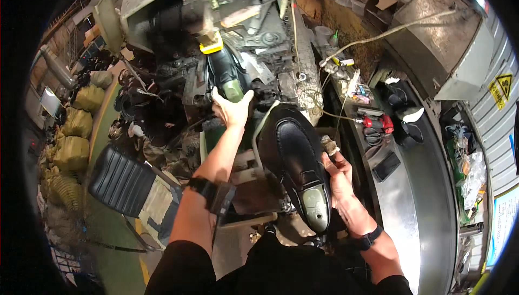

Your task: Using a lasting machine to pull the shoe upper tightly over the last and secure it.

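At the machine [265,41], my left hand [232,110] is closed round the heel end of a black shoe on a green last [233,91]. That shoe's toe lies under a yellow block [211,43]. Nearer me is a larger-looking black loafer [294,143], also on a green last [315,206], toe pointing away. Right beside it, my right hand [340,179] is closed, with a small pale-brown lump [328,145] at its fingertips. Whether that hand also touches the loafer I cannot tell; what supports the loafer is hidden.
On the right runs a metal bench [400,203] with a red-and-black tool [378,124], a black flat item [386,166] and black shoes [411,133]. A black-backed chair [121,179] stands left. Yellowish sacks [73,152] line the far left. A cord [389,33] crosses upper right.
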Tool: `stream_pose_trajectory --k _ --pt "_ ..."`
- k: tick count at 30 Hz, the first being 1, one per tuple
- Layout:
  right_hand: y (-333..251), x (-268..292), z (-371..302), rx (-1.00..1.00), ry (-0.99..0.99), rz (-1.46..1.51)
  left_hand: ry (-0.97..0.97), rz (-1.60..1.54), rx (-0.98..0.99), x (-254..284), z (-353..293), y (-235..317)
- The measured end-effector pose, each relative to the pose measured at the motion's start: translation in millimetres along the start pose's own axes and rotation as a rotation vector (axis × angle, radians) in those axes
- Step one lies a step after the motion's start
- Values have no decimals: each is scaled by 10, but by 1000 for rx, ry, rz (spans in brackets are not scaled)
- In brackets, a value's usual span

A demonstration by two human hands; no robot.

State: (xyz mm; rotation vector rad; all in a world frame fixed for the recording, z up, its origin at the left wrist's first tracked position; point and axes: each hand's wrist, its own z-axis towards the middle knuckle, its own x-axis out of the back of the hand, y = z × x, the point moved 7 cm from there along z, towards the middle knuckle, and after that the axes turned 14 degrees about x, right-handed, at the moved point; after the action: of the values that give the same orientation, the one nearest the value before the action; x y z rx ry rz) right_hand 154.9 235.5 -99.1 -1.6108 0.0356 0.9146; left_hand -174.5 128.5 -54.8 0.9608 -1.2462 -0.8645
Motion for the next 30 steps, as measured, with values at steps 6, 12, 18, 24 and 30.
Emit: stream_pose_trajectory --k 6,12,18,24,30 --pt "166 -638 28 5 40 0 -214 -103 -98 -198 401 -121" --pt "247 -895 156 1 35 -2 -723 -251 -17 406 364 -796" --pt "759 -1176 387 -150 166 43 -812 -407 173 843 199 -1215" --pt "1140 -1746 671 -207 15 180 -837 -840 671 867 5 -697" --pt "1550 -1870 1078 -167 9 259 -746 -1007 961 582 94 -547"
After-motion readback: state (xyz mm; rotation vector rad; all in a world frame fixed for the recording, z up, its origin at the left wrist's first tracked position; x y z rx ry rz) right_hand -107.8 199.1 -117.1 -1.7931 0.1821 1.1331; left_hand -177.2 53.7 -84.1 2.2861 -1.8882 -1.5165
